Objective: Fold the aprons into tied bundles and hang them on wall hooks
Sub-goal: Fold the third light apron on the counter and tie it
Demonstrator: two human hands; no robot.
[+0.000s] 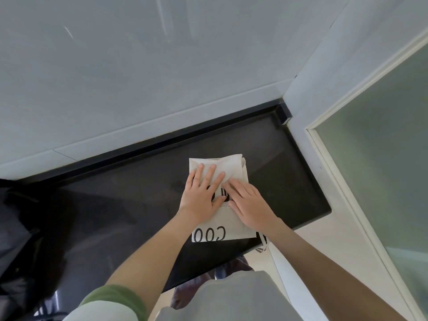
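**A:** Fig. 1. Where do we find the apron (231,165)?

**B:** It lies folded into a pale oblong on the dark worktop (115,216), toward the worktop's right end. Its long axis runs from our body toward the tiled wall (139,66). The printed letters sit at the near end and a plain folded flap at the far end.

**A:** And the grips?

**B:** Both are released and grasp nothing. The left grip (201,195) lies flat across the middle of the cloth, fingers spread and pointing toward the far flap. The right grip (251,205) presses down just beside it, with its fingers angled inward to meet the left.

**A:** Which relation governs the next move?

**B:** The cloth extends past both grips along the long axis, with the flap ahead of the fingertips and the lettering under the wrists. A strap (264,243) hangs off the near right corner, over the worktop's edge. It is nearest the right grip. We judge the right grip would fetch it for tying while the left pins the fold.
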